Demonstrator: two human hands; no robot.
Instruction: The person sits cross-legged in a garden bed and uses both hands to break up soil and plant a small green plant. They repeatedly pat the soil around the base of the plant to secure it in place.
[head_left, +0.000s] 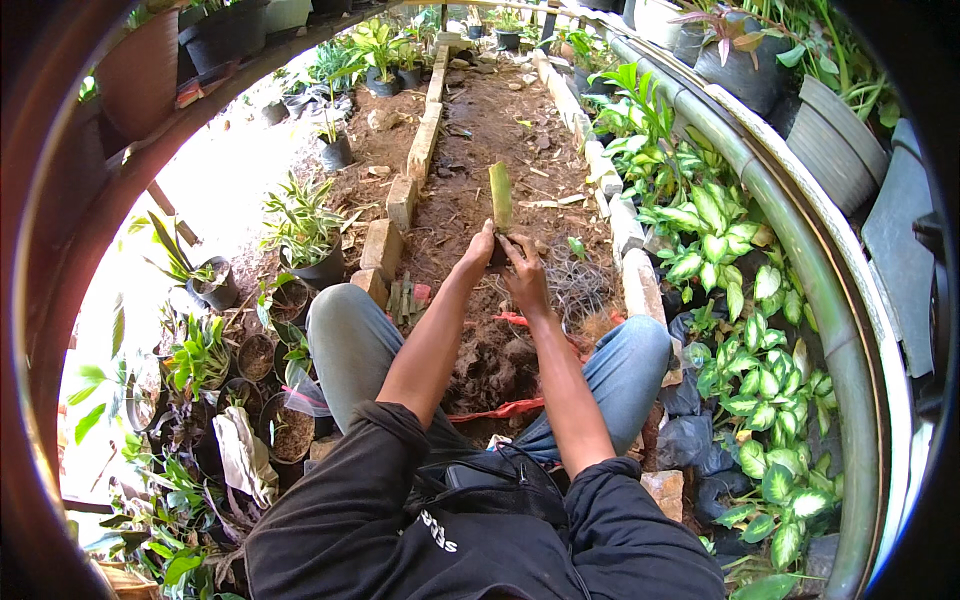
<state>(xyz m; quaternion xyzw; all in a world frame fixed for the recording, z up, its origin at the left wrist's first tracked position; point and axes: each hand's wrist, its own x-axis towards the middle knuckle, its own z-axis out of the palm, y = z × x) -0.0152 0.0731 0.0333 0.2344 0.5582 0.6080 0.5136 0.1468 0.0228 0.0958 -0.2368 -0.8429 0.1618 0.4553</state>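
Both of my hands meet over the soil bed, around a small dark clump or pot (497, 258) from which a flat, yellow-green leaf cutting (500, 196) stands upright. My left hand (478, 246) grips it from the left, thumb near the leaf's base. From the right, my right hand (526, 268) touches it with its fingers. The fingers partly hide the dark clump, so its kind is unclear. Between my knees lies a heap of dark, fibrous planting medium (499, 364) on red plastic sheeting (499, 410). A tangle of thin grey strands (574, 281) lies right of my hands.
Several more leaf cuttings (409, 300) lie by my left knee. Rows of blocks (382, 247) and pale bricks (626, 223) edge the bed. Potted plants (313, 255) crowd the left; variegated plants (765, 390) and a bamboo pole (814, 300) line the right.
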